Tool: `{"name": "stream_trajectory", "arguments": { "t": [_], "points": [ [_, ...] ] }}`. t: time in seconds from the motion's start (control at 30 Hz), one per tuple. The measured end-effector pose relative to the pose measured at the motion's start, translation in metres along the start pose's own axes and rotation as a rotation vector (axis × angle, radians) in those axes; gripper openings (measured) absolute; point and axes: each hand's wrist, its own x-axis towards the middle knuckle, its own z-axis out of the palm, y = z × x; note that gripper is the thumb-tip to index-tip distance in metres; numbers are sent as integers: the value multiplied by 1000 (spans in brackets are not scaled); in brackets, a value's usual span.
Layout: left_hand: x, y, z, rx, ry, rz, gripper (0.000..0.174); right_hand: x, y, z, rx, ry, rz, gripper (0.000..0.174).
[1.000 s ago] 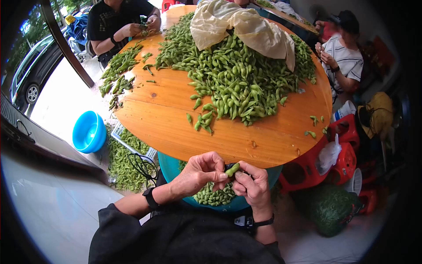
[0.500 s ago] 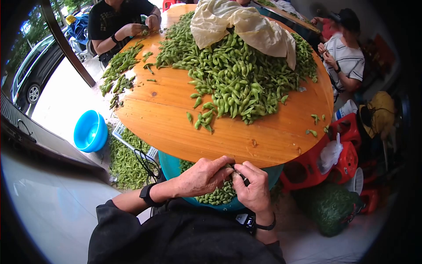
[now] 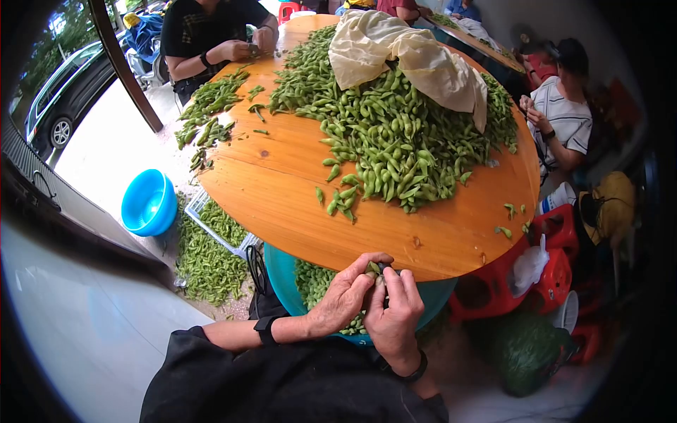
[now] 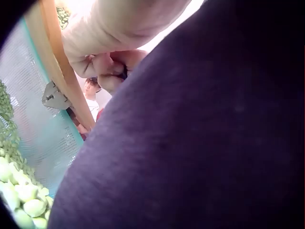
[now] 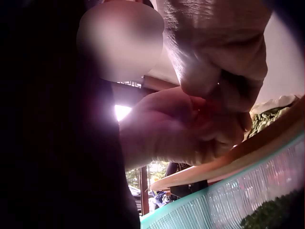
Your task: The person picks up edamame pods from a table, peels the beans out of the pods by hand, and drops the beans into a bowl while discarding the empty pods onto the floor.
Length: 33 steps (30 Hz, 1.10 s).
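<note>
In the head view a green soybean pod (image 3: 373,268) is pinched at the fingertips of my left hand (image 3: 343,301), just off the table's near edge. The fingers of my right hand (image 3: 395,317) are bent around the pod's other side, where a small dark thing shows at the fingertips. Below both hands stands a teal basin (image 3: 281,278) with green beans (image 3: 310,282) in it. In the left wrist view a dark sleeve (image 4: 190,143) covers most of the picture. The hands overlap in the right wrist view, and they hide the pod there.
A round wooden table (image 3: 282,183) bears a big heap of soybean pods (image 3: 402,148) under a cream cloth (image 3: 409,53). More pods (image 3: 211,264) lie on the floor at left by a blue bowl (image 3: 149,202). Red stools (image 3: 550,271) stand at right. Other people sit around.
A whole pod showed between my fingertips a second ago; now only a small part shows. My hands have come closer together, the right one turned more upright. The head view has shifted slightly.
</note>
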Motion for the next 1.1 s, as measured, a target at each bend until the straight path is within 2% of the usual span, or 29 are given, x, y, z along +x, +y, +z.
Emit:
{"name": "stream_trajectory", "arguments": {
  "t": [0.13,0.2,0.23,0.3,0.33,0.4,0.43,0.5,0.53,0.57,0.6,0.63,0.67,0.7,0.77,0.8,0.83,0.9,0.93,0.97,1.03,1.1],
  "points": [
    [0,3,1,-115,36,-65,35,-3,-2,5,-40,39,-54,19],
    [2,-7,-7,165,-10,216,34,-3,1,7,-41,48,-72,19],
    [2,-7,-8,163,-11,216,34,-3,1,7,-43,57,-91,19],
    [4,-3,-10,36,-70,23,31,-1,2,5,5,63,-77,18],
    [3,-1,-10,34,-70,24,31,0,2,5,54,67,-63,17],
    [3,2,-10,-212,-53,-154,31,5,4,2,107,52,-46,16],
    [2,-3,-12,-212,-54,-154,31,6,7,-1,161,38,-28,14],
    [2,-13,-16,-528,-199,-134,34,4,20,-6,354,-96,187,15],
    [4,-11,-19,-357,-248,-101,37,1,24,-9,523,-138,317,14],
    [4,-6,-21,-356,-248,-102,37,-1,26,-12,693,-179,447,13],
    [1,5,-21,-169,-281,-128,36,-2,26,-15,693,-178,448,13],
    [-1,12,-21,19,-312,-154,35,-3,25,-19,822,-202,532,13],
    [-3,13,-22,49,-286,-169,32,-4,26,-22,952,-227,614,12],
    [-3,11,-25,50,-286,-168,32,-7,27,-27,952,-226,613,12],
    [-4,6,-35,640,-440,291,24,-14,33,-39,848,-156,533,11],
    [-3,21,-37,810,-591,230,21,-14,35,-52,809,-136,531,10],
    [-1,30,-42,814,-584,231,21,-15,42,-71,670,-157,486,9],
    [2,45,-51,836,-407,346,21,-19,63,-115,286,-298,372,13],
    [8,58,-55,930,-272,332,20,-23,74,-136,65,-393,315,18],
    [18,52,-66,999,-93,468,18,-26,75,-150,-36,-413,381,22],
    [41,53,-81,1236,176,534,18,-34,84,-162,-182,-348,397,24],
    [59,48,-95,1375,246,544,17,-33,87,-158,-183,-324,393,25]
  ]
}}
